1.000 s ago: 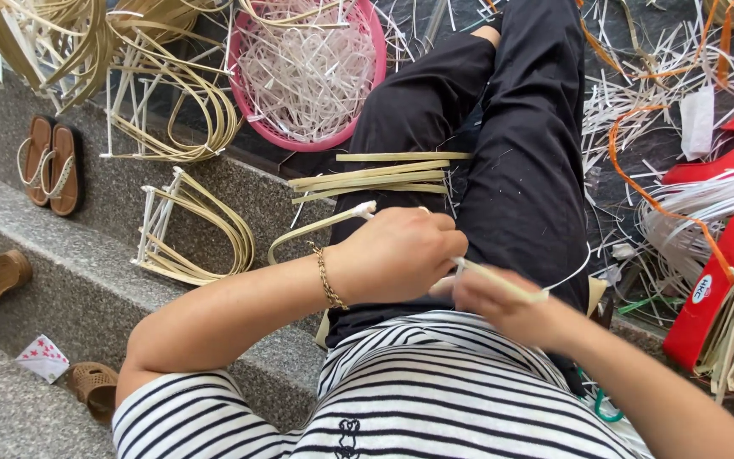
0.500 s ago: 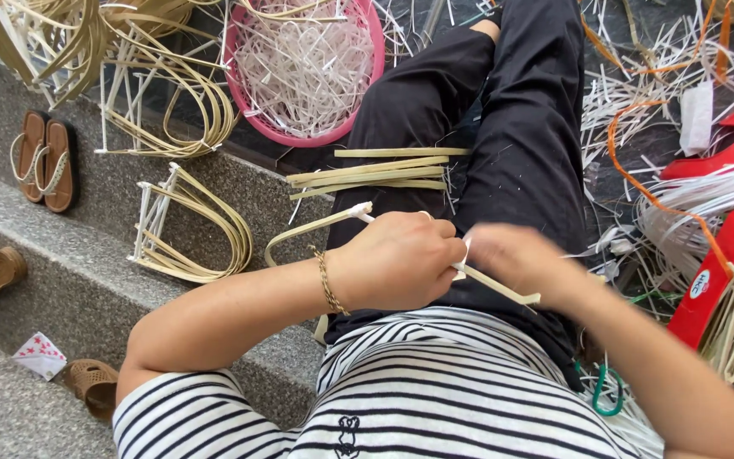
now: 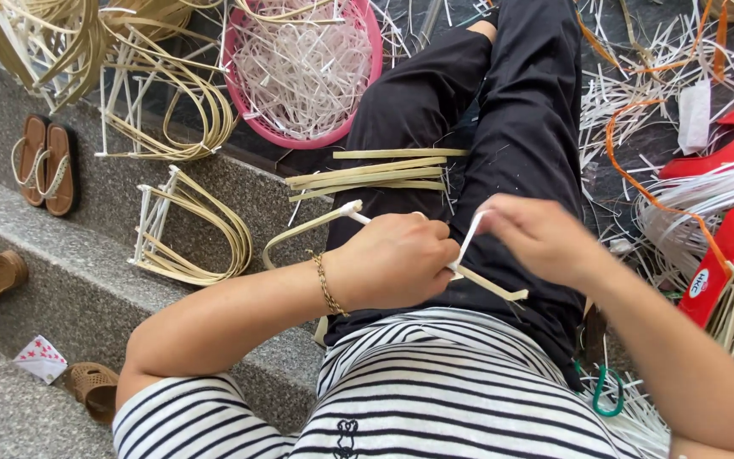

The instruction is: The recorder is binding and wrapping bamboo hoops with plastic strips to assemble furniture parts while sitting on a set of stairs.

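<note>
Gripping one bent cane strip (image 3: 299, 231), left hand (image 3: 397, 259) and right hand (image 3: 537, 238).

Outdoor weaving workplace, stone steps (image 3: 87, 280), bent cane bundles (image 3: 193, 234), pink basket (image 3: 239, 102) of strips

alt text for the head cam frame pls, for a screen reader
Seen from above, a seated person's left hand grips a bent cane strip while the right hand pulls a thin white strand at it. A pink basket of white strips, cane loops and sandals lie around on stone steps.
</note>
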